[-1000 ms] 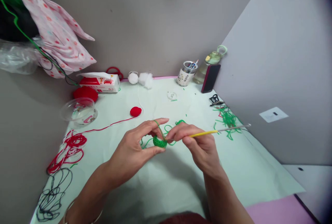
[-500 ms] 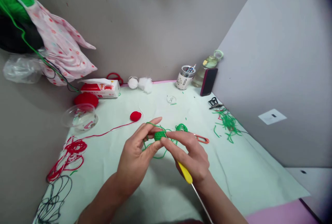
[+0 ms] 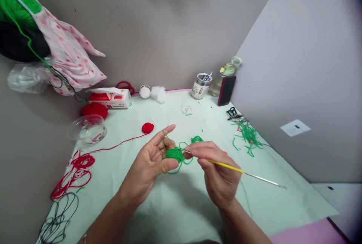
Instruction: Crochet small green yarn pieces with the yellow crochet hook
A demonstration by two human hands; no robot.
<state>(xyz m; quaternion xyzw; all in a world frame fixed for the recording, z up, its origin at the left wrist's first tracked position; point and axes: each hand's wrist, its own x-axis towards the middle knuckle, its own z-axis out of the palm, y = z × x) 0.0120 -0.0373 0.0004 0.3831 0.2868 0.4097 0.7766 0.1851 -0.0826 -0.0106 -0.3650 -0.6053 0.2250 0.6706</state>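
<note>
We found room to pass over the pale cloth (image 3: 175, 206) between the forearms, up to the left hand (image 3: 148, 161) and its green crocheted piece (image 3: 174, 155). The hook (image 3: 226, 165) in the right hand (image 3: 219, 172) jutted rightward, obstructing a low reach from that side. Past the green coil (image 3: 197, 138), we logged a lane between the red ball (image 3: 147, 128) and black clip (image 3: 232, 113); tin (image 3: 199, 90), bottle (image 3: 215, 86) and phone (image 3: 226, 91) blocked its far right.

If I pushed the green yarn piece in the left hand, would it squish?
Probably: the green yarn piece looks made of looped strands, so it might dent. It is likely light, being much smaller than the left hand holding it. It may snag on the yellow-handled hook, whose tip seems to meet its edge.
</note>
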